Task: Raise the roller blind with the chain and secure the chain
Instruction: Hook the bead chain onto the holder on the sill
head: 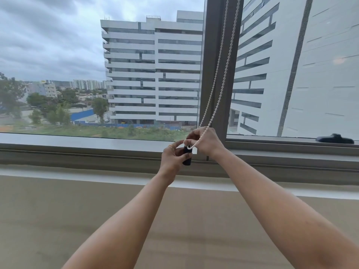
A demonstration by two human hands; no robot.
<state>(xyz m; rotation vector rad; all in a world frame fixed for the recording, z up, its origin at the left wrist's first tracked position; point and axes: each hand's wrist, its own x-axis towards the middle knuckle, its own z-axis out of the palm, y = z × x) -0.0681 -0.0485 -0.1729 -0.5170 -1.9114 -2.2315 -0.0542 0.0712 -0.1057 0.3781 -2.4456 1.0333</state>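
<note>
While both your arms reach out over the beige ledge [77,220], your hands meet at the foot of the grey window post [213,74], just above the lower window frame [97,152]. Your left hand [172,159] wraps a small dark chain holder [187,157], thumb and fingers closed around its body, a thin ring [171,146] on one finger. Your right hand [206,141], touching the left from the other side, pinches the white bead chain [219,74] between thumb and forefinger right at the top of the holder, where the bottom of the loop curves in. From your right hand both strands of the chain climb along the post and leave the top of the view. Off to the right of your right hand, well apart, a black window handle [334,138] lies on the frame. Beyond the glass above both hands stand pale office blocks [153,70] under a grey sky.
</note>
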